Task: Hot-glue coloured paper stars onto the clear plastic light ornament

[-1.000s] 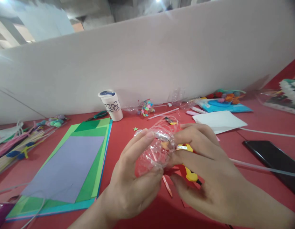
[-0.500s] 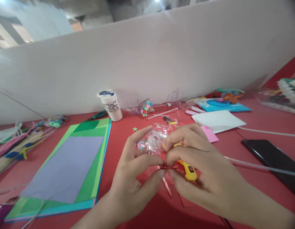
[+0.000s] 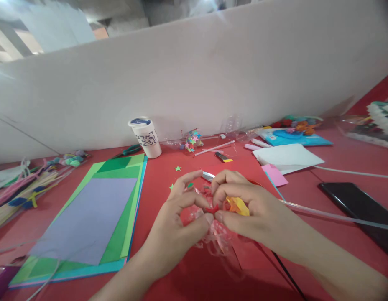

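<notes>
My left hand (image 3: 178,221) and my right hand (image 3: 244,205) meet over the red table. Thumb and fingertips of both pinch a small folded red piece (image 3: 213,209) between them; its material is unclear. Beneath the fingers lies crumpled clear plastic (image 3: 220,238). A yellow-orange object (image 3: 238,206) shows beside the right fingers, partly covered, and I cannot tell whether that hand touches it. Beyond the hands a silver blade (image 3: 208,176) juts out. Small green star cutouts (image 3: 177,169) lie just past the left fingers.
Stacked coloured paper (image 3: 87,221) lies at left, near a white lidded cup (image 3: 146,138). Star-filled plastic (image 3: 192,140) rests by the white wall (image 3: 194,79). A black-and-yellow item (image 3: 223,157), white paper (image 3: 288,159) and a black phone (image 3: 353,213) lie rightward.
The clear plastic has shifted from beyond the hands to below them. The yellow object's position has changed, and the silver blade and more green stars have come into sight. Both hands keep pinching.
</notes>
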### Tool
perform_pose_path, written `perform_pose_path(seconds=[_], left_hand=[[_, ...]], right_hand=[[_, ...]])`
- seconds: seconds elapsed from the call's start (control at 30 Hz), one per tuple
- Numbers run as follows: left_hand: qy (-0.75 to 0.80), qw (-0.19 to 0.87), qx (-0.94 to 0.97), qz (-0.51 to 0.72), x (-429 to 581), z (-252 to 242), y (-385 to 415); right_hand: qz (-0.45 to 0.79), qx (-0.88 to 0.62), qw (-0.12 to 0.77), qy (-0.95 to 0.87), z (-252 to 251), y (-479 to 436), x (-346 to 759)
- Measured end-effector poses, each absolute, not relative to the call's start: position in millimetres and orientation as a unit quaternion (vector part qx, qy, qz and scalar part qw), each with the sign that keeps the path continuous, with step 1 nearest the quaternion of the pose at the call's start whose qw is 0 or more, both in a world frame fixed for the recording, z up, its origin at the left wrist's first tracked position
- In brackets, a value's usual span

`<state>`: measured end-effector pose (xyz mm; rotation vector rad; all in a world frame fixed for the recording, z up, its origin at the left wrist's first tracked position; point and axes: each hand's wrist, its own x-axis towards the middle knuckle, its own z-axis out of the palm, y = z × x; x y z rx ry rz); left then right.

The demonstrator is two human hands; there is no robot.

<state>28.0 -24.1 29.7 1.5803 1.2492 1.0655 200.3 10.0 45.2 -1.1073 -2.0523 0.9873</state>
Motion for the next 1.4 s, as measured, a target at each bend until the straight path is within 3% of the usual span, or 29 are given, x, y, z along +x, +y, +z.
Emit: perform_pose_path(seconds=[0.13, 0.3, 0.53, 0.83, 1.13, 1.4], left_hand=[[0.51, 0.498, 0.574, 0.403, 20.8, 22.2, -18.9], [0.53, 0.576, 0.417, 0.461, 12.3, 5.3, -23.5], [0.409, 0.769, 0.222, 0.438, 13.5, -13.5, -22.7], [0.419, 0.673, 0.262, 0.549, 18.9, -13.5, -30.2], [0.457, 0.628, 0.325, 0.54, 18.9, -21.5, -33.1], [0.464, 0.639, 0.286, 0.543, 21.3, -16.2, -31.9]], right_hand=[[0.42, -0.43, 0.286, -0.747, 32.8, 19.6, 195.8], [0.434, -0.438, 0.295, -0.73, 14.4, 22.9, 185.9], [0.447, -0.427, 0.278, -0.735, 13.0, 16.9, 180.1], [0.389, -0.442, 0.29, -0.755, 12.7, 18.3, 186.9], [0.261, -0.407, 0.27, -0.833, 14.8, 9.4, 186.3], [-0.007, -0.34, 0.303, -0.89, 14.3, 9.6, 186.0]])
